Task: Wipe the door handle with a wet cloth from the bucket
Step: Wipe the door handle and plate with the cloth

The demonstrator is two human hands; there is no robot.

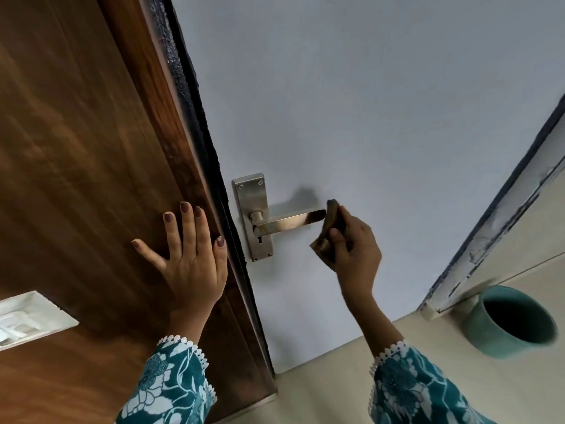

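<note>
A metal lever door handle (289, 222) on a steel backplate (250, 195) is fixed to the pale blue door (367, 117). My right hand (354, 246) holds a small dark brown cloth (331, 220) bunched between thumb and fingers, and the cloth touches the free tip of the lever. My left hand (189, 255) lies flat with fingers spread on the brown wooden panel (76, 148), just left of the dark door edge. A teal bucket (510, 321) stands on the floor at the lower right; its inside looks dark.
A white switch plate (27, 316) sits in the wooden panel at the lower left. A worn painted door frame (501, 215) runs diagonally on the right. Beige floor tiles (336, 393) spread beneath the door and bucket.
</note>
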